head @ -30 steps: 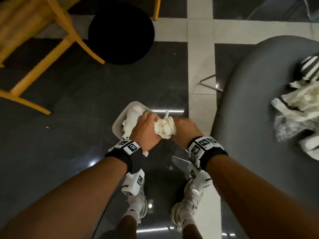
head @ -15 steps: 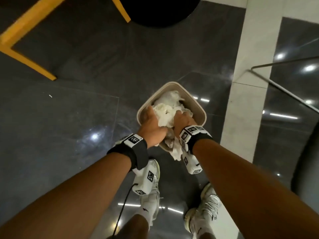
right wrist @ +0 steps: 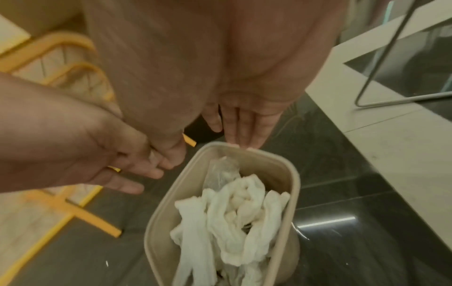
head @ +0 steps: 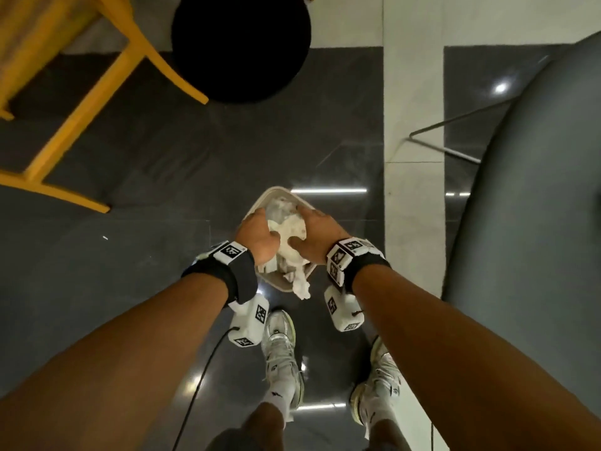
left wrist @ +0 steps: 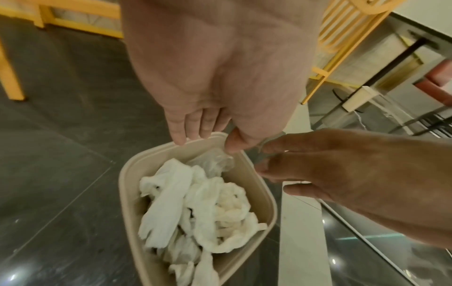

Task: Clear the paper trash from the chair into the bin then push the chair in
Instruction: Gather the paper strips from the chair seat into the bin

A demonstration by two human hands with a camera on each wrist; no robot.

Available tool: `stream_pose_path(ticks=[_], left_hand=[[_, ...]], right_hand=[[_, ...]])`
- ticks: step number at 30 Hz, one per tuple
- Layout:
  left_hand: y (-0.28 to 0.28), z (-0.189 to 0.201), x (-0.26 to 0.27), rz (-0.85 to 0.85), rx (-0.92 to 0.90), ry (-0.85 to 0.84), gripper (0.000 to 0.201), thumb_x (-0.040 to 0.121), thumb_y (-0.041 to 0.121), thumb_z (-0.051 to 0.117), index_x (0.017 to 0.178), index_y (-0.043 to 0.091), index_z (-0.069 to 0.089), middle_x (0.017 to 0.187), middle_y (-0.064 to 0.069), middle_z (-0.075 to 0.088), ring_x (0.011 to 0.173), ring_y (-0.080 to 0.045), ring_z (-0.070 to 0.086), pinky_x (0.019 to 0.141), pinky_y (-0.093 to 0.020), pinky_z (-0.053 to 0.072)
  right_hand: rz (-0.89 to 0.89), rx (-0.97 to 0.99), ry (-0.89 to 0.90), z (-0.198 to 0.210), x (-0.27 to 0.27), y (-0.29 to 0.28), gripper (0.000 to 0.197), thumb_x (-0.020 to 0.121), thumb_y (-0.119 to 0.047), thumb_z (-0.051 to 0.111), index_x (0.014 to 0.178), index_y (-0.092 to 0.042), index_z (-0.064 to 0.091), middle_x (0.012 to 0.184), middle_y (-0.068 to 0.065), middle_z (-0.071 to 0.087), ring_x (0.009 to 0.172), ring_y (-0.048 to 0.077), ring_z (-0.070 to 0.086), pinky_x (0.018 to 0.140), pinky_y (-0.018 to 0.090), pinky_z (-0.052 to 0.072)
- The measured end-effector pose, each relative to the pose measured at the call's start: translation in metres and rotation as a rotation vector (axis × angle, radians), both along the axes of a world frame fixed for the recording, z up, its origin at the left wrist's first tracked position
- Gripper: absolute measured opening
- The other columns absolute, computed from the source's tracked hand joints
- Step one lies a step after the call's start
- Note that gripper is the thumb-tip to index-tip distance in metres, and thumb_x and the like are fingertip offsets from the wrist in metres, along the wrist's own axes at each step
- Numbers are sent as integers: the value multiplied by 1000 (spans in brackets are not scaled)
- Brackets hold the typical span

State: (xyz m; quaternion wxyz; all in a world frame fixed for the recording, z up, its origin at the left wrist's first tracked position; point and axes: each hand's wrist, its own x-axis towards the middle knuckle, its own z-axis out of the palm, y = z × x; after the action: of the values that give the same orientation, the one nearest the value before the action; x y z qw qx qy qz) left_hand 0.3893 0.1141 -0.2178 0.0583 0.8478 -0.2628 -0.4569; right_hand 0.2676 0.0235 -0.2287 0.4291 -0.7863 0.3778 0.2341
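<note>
A beige square bin stands on the dark floor between my hands, filled with crumpled white paper. One scrap hangs over its near rim. My left hand and right hand hover just above the pile, fingers straight, holding nothing. The left wrist view shows the left hand over the bin's far rim, with paper and a clear plastic scrap below it. The right hand looks the same over the paper. The grey chair seat is at the right; no paper shows on the visible part.
A yellow wooden chair frame stands at the far left, and a black round base lies beyond the bin. A pale floor stripe and the grey chair's metal leg lie between bin and seat. My shoes are just behind the bin.
Both hands held a paper wad over the bin, then pressed it in. Now they have let go and lifted slightly; the paper lies in the bin.
</note>
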Motion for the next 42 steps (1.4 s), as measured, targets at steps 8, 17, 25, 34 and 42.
stream_pose_path(ticks=[8, 17, 25, 34, 42], left_hand=[[-108, 85, -113, -150, -274, -2, 34, 87, 8, 59, 120, 16, 60, 111, -3, 68, 106, -27, 67, 99, -39, 52], [-248, 143, -352, -661, -497, 47, 63, 85, 25, 64, 144, 20, 44, 144, -7, 47, 135, -29, 43, 113, -45, 38], [-264, 112, -429, -1056, -282, -132, 64, 79, 39, 74, 138, 32, 49, 152, 1, 34, 139, -31, 28, 109, -50, 35], [-230, 111, -406, -1051, -281, -87, 9, 79, 15, 64, 85, 14, 56, 91, -1, 62, 86, -27, 62, 71, -37, 52], [-231, 123, -398, -917, -586, -334, 94, 69, 28, 73, 151, 20, 26, 138, -11, 40, 120, -33, 47, 98, -51, 47]], right_hand=[[-382, -26, -180, 123, -168, -75, 34, 94, -27, 57, 127, -21, 61, 109, 9, 73, 102, 28, 67, 93, 39, 54], [-784, -337, -161, 167, -398, -161, 23, 89, -21, 56, 110, -19, 66, 97, 2, 72, 89, 21, 68, 85, 38, 55], [-865, -551, 111, 148, -494, -169, 52, 77, -41, 68, 123, -21, 53, 132, 3, 46, 123, 27, 43, 106, 40, 42], [-790, -435, 264, 116, -513, -191, 119, 61, -66, 76, 152, -24, 12, 162, 7, 7, 148, 35, 15, 114, 57, 29], [-654, -417, 236, 125, -496, -170, 63, 77, -34, 68, 134, -22, 44, 138, 13, 40, 123, 39, 43, 103, 46, 44]])
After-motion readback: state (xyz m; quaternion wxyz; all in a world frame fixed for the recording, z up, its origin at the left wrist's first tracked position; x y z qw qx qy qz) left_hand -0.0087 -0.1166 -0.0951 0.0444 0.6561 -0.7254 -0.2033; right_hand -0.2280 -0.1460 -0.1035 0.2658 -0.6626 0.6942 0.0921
